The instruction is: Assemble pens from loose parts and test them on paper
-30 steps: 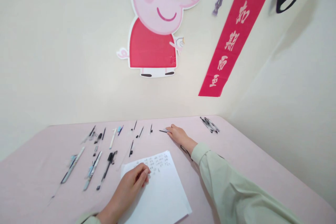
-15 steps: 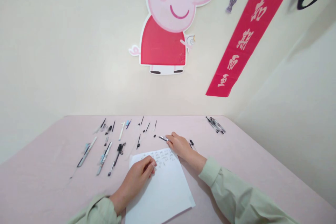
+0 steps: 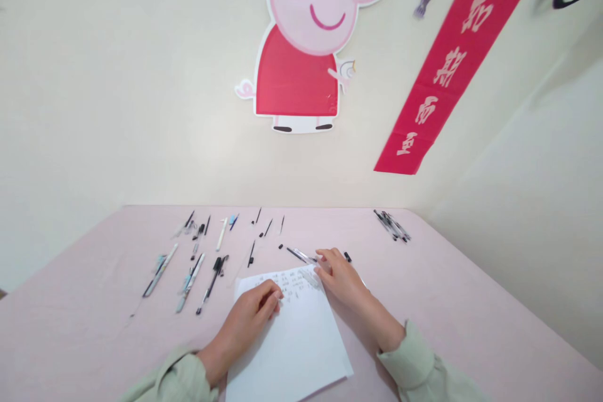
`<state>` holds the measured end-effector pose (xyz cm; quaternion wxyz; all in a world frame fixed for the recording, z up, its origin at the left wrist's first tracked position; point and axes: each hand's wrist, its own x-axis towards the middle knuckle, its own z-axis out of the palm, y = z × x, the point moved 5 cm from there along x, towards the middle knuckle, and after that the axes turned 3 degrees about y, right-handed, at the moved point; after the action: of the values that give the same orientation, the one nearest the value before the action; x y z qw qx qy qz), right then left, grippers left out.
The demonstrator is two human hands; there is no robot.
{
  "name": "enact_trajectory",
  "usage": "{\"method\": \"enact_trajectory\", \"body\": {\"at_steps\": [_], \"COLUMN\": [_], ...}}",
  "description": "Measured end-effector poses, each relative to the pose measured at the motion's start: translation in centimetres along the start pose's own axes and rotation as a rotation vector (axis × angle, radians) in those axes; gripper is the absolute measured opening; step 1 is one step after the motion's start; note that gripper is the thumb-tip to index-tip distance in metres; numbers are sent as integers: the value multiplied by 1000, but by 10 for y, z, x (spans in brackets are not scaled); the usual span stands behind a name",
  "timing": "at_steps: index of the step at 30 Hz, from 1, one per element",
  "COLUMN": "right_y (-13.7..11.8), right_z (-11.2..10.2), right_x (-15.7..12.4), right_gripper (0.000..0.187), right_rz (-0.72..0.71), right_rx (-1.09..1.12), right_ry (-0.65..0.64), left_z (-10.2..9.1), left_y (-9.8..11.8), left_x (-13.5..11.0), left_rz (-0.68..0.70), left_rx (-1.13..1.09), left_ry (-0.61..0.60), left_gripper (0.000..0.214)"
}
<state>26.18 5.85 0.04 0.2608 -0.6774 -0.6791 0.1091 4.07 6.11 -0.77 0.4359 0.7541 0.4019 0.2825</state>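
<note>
A white sheet of paper with rows of small handwriting near its top lies on the table. My left hand rests on its left side, fingers curled in, with nothing seen in them. My right hand is over the sheet's top right corner, thumb and fingers apart. Just beyond its fingertips lie a dark pen refill and a clear pen barrel, side by side. A blurred grey streak shows on the paper under the right fingers. Partly behind that hand is a black pen cap.
Several taken-apart pens, including a black pen and a white pen, are spread over the left of the pink table. A bundle of pens lies at the back right. The wall stands behind the table.
My right hand has drawn back to the right and let go of the pen part it held, now lying by the sheet's top edge. My left hand stays put. The view has shifted slightly.
</note>
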Motion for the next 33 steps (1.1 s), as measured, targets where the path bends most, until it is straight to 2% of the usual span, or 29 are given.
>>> {"method": "enact_trajectory", "body": {"at_steps": [6,10,13,16,24,27,29,33], "right_y": [-16,-20,-19,-16,-17,-15,-11,1], "right_z": [6,5,7,9,10,8,6,5], "right_x": [-8,-6,-6,-7,-6,-6,-5,-2], "right_gripper": [40,38,37,36,34,32,30,25], "right_rz": [-21,-17,-18,-29,-30,-26,-27,5], "right_rx": [-81,-122,-147,-156,-150,-93,-34,28], "right_ry": [-19,-41,-51,-49,-55,-35,5,86], "left_z": [-11,-18,-15,-12,-9,-10,-12,-15], "left_y": [12,13,6,2,0,-1,2,16], "left_x": [5,35,62,78,91,91,83,42], "left_rz": [102,190,211,198,137,135,144,110], "left_rx": [266,556,729,760,772,756,740,666], "left_ry": [56,124,84,88,165,189,177,100], "left_gripper": [26,28,25,23,23,25,25,29]}}
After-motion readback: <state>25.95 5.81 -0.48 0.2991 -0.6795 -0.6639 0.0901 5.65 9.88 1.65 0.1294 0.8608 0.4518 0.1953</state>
